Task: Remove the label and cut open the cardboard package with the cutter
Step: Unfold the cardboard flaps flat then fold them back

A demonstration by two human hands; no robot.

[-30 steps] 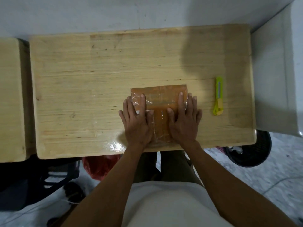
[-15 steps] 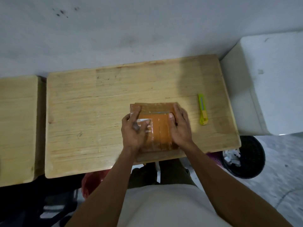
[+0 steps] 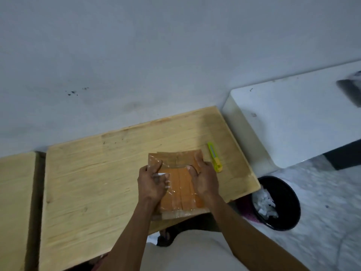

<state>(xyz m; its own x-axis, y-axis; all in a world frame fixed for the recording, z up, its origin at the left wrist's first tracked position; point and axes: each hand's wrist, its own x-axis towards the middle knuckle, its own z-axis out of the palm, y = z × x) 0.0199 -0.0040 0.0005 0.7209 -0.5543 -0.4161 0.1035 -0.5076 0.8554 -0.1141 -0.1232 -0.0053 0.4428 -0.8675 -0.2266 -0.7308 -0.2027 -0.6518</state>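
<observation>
A flat brown cardboard package (image 3: pixel 180 187) wrapped in clear tape is tilted up off the wooden table (image 3: pixel 97 173), near its front edge. My left hand (image 3: pixel 152 182) grips the package's left side, and its fingers pinch a small white label (image 3: pixel 161 174) on the top face. My right hand (image 3: pixel 205 178) holds the package's right side, thumb on top. A yellow-green cutter (image 3: pixel 214 159) lies on the table just right of the package, untouched.
A black bin (image 3: pixel 281 204) with white scraps stands on the floor at the right, below the table corner. A white block (image 3: pixel 293 122) sits right of the table. A second wooden surface (image 3: pixel 15 202) adjoins on the left. The wall is behind.
Both hands went from lying flat on the package to gripping its sides and lifting it. My left fingers curled onto the white label. The camera view tipped upward.
</observation>
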